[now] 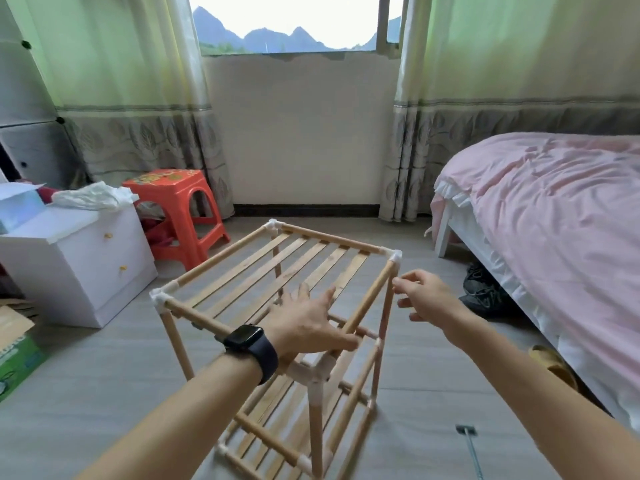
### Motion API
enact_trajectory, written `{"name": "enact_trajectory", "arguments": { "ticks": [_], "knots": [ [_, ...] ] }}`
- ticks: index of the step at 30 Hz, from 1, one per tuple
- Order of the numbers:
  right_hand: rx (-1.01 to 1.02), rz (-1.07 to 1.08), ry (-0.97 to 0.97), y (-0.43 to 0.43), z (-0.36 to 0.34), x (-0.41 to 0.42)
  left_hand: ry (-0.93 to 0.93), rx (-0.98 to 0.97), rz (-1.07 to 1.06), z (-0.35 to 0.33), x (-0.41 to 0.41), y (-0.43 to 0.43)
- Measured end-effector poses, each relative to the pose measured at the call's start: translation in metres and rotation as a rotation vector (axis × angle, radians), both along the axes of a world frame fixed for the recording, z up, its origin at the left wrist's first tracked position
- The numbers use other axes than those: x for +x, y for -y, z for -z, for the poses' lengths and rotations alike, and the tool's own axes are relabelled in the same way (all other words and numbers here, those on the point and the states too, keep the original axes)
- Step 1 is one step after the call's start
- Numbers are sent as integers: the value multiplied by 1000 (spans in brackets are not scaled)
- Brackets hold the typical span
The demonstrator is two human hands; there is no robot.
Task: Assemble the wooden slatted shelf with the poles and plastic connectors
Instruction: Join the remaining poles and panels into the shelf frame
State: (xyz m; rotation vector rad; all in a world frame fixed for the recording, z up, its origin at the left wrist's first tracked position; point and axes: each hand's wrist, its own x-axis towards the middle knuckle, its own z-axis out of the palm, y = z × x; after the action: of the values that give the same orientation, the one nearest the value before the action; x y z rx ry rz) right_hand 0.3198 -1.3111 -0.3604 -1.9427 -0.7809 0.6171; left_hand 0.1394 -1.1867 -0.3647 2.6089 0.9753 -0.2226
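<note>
**A:** Okay, where's the shelf on your feed?

**B:** Dead centre. I've got the pale wooden slatted shelf [277, 268] standing upright on the grey plank floor [104, 375], round wooden poles joined at the corners by white plastic connectors [311, 370]. Top tier of slats is seated, and a second tier shows low down.

**A:** And the hands?

**B:** Left hand [308, 323], the one with the black smartwatch [251, 344], is flat and spread over the near right part of the top tier, fingers straight, thumb lying by the right-hand top pole [370, 299]. Right hand [426, 299] hovers just beside that same pole, fingers loosely curled, gripping nothing I can make out. Whether its fingertips touch the pole, I can't tell.

**A:** Around it?

**B:** Left of the shelf, an orange-red plastic stool [180, 199] and a white two-drawer cabinet [79, 268]. To the right, a bed with a pink cover [554, 220], dark shoes [485, 289] at its edge. A thin metal tool [471, 448] lies on the floor near the right forearm.
</note>
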Motion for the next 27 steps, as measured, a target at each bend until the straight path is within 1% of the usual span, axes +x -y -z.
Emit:
{"name": "enact_trajectory", "arguments": {
  "ticks": [3, 5, 7, 9, 11, 13, 15, 17, 20, 22, 24, 27],
  "knots": [
    [24, 100, 46, -8, 5, 17, 27, -69, 61, 0, -9, -10],
    [29, 118, 92, -11, 6, 21, 25, -178, 50, -8, -23, -23],
    [23, 98, 131, -15, 8, 22, -15, -207, 29, -21, -43, -35],
    [7, 20, 80, -20, 14, 20, -70, -141, -16, -32, -61, -46],
    [-24, -102, -68, -25, 20, 12, -140, -36, -73, -36, -70, -49],
    [-41, -202, -189, -32, 25, -2, -136, 88, -93, -34, -63, -46],
    [-23, -246, -197, -41, 28, -19, -58, 176, -61, -24, -42, -39],
    [28, -215, -168, -46, 32, -38, 22, 239, -43, -12, -14, -31],
    [58, -238, -171, -38, 40, -50, 45, 305, -40, 7, 16, -16],
    [44, -251, -183, -29, 39, -46, 47, 349, -18, 17, 18, -9],
    [38, -190, -213, -28, 42, -39, 104, 397, 24, 22, 8, -5],
    [45, -166, -215, -38, 49, -37, 132, 355, 77, 20, -7, -5]
  ]
}}
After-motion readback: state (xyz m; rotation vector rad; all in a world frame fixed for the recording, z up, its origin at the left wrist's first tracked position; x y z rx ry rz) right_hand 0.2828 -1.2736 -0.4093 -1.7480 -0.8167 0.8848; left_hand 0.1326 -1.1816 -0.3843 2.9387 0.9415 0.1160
